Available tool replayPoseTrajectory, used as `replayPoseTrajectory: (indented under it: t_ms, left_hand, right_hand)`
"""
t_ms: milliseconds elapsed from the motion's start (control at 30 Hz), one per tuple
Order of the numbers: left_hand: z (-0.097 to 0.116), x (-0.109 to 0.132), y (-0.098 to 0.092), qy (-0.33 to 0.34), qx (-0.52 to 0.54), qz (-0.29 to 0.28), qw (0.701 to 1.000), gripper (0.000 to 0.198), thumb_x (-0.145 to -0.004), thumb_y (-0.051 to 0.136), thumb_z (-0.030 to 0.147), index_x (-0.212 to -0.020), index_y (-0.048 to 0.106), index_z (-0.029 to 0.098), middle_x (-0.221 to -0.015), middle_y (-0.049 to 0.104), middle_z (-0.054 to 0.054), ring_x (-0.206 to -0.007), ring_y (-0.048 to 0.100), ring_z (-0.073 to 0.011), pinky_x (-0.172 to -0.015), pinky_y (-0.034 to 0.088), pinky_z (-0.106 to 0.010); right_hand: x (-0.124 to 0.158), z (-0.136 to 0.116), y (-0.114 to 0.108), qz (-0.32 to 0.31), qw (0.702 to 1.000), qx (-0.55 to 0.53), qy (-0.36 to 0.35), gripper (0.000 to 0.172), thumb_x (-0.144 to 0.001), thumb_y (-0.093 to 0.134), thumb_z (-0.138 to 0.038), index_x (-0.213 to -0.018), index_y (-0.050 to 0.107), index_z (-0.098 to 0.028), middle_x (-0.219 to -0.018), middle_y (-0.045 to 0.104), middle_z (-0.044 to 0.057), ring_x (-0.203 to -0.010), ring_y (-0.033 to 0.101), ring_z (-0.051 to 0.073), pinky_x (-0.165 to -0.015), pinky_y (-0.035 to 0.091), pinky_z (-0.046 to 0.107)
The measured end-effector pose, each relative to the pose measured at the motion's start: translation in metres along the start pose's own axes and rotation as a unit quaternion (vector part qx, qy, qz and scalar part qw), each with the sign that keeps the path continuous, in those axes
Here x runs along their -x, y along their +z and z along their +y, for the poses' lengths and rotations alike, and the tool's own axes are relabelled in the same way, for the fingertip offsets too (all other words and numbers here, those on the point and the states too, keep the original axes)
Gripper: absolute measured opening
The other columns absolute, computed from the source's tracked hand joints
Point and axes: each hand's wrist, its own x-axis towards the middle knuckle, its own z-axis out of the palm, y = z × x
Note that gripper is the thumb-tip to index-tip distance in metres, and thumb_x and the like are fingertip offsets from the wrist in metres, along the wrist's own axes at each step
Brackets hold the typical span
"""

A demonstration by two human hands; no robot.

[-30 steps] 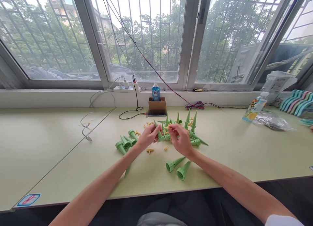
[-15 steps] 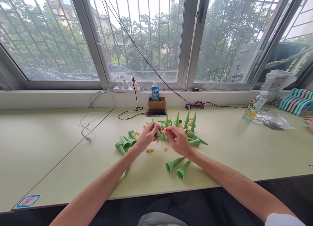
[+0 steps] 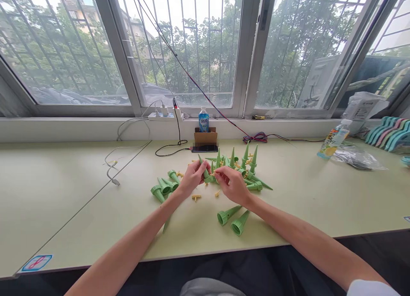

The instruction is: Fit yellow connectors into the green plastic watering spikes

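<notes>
My left hand [image 3: 192, 177] grips a green plant watering spike [image 3: 204, 169], its pointed end up and its wide threaded collar low. Against the side of that collar, my right hand [image 3: 231, 183] pinches a small yellow valve [image 3: 212, 174], mostly covered by the fingertips; whether it sits in the spike's hole I cannot tell. Just below the hands lie a loose T-shaped yellow valve [image 3: 196, 197] and another yellow piece [image 3: 217, 193]. Several green spikes lie left of my left hand, among them one spike [image 3: 157, 193]. Two more, a spike [image 3: 224, 218] and its neighbour [image 3: 237, 227], lie nearer me.
Behind my hands stand several upright spikes [image 3: 253, 160] among yellow pieces. A phone [image 3: 205, 148] lies before a cardboard box [image 3: 205, 137] and a blue bottle [image 3: 203, 120]. Rightward are a drink bottle [image 3: 333, 140], a plastic bag [image 3: 358, 157] and hangers [image 3: 389, 133]. A cable [image 3: 110, 163] lies left.
My right hand has shifted slightly left, bringing the yellow valve close against the spike's collar. The spike has tilted a little. Another person's hand has left the right edge.
</notes>
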Motion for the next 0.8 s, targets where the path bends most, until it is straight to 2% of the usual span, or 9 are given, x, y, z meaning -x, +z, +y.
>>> replayPoseTrajectory:
  t_ms: [333, 800]
  left_hand:
    - [-0.0068, -0.0017, -0.0013, 0.009, -0.009, -0.024, 1.000, 0.040, -0.086, 0.057, 0.054, -0.078, 0.059, 0.015, -0.058, 0.047, 0.003, -0.043, 0.036, -0.0054, -0.040, 0.030, -0.019]
    - [-0.0036, 0.0001, 0.0001, 0.004, -0.001, -0.022, 1.000, 0.040, -0.085, 0.059, 0.055, -0.077, 0.058, 0.015, -0.057, 0.047, 0.003, -0.043, 0.037, -0.0056, -0.040, 0.030, -0.019]
  right_hand:
    - [0.0006, 0.0019, 0.0013, -0.026, 1.000, 0.006, 0.000, 0.016, -0.095, 0.050, -0.028, -0.093, 0.063, -0.019, -0.077, 0.064, 0.003, -0.061, 0.054, 0.013, -0.058, 0.044, 0.025]
    - [0.0000, 0.0043, 0.0019, -0.018, 0.999, 0.030, -0.001, 0.016, -0.094, 0.049, -0.027, -0.091, 0.062, -0.018, -0.073, 0.061, 0.002, -0.058, 0.050, 0.012, -0.056, 0.041, 0.025]
